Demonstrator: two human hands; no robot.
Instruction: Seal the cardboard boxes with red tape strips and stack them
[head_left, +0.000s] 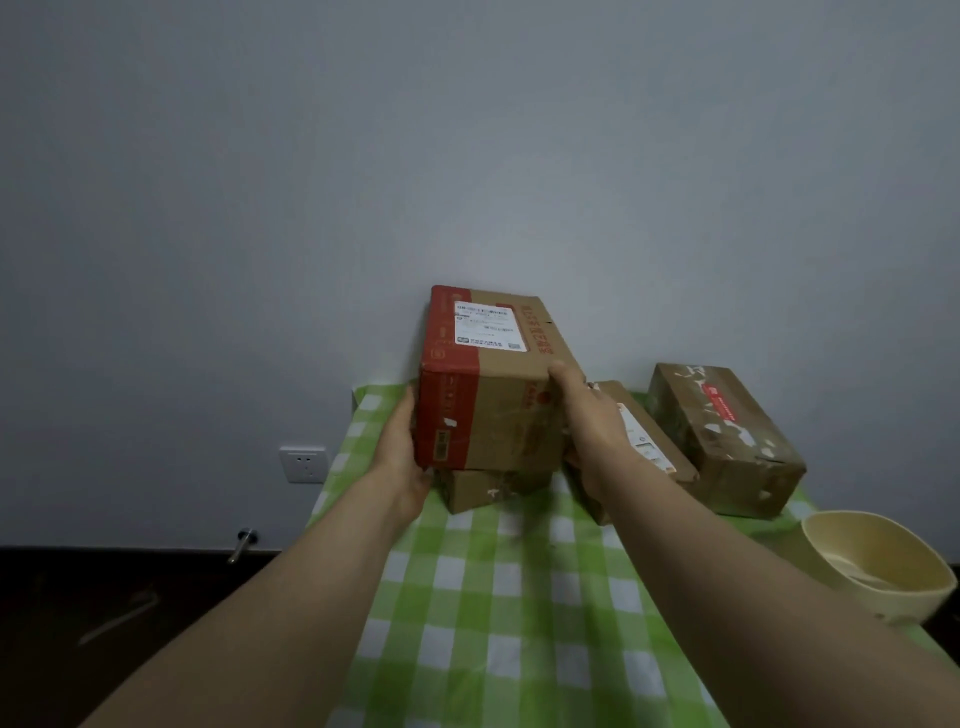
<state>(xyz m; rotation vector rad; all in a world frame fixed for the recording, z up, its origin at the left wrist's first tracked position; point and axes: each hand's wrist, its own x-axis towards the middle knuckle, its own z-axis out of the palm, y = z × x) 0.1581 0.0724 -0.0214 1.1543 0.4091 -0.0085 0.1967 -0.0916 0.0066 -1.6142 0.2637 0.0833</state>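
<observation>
While hands (402, 449) (589, 415) clamp its sides, the box (498, 400) seemingly lies lengthwise toward the wall (467, 156).

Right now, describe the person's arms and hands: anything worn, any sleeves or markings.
The left forearm and right forearm are bare up to the frame's edge, no sleeves in view. The left hand and right hand are ungloved; no watch, bracelet, ring or marking shows on the visible parts.
</observation>
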